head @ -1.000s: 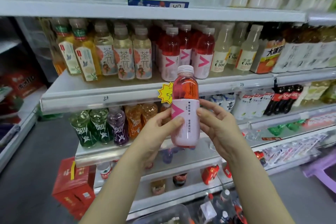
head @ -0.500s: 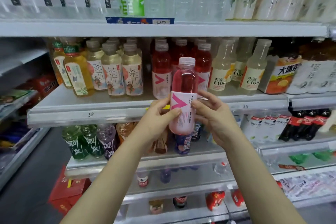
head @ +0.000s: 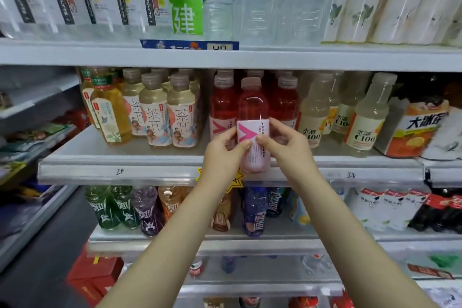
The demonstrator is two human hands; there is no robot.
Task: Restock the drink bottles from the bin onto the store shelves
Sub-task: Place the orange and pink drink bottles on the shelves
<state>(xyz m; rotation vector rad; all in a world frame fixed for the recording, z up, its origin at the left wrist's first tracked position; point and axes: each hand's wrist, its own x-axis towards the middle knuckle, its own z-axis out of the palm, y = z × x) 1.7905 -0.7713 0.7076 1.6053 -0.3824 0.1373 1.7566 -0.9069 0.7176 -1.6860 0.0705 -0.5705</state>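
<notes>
Head view: middle shelf (head: 125,165) spans the frame, front rail across centre. On it, tea bottles (head: 181,117) at 9 o'clock of the held bottle, pale C100 bottles (head: 365,122) at 3 o'clock, red drink bottles (head: 222,105) directly behind at 12. Pink drink bottle (head: 252,105) upright, base overlapping the front rail. Left hand (head: 222,155) pinches its label from 8 o'clock, right hand (head: 290,147) grips it from 4 o'clock; thumbs nearly meet on the label.

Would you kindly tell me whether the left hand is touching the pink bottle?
Touching. The head view shows the left hand pinching the pink bottle at its label, thumb pressed on the front.
</notes>
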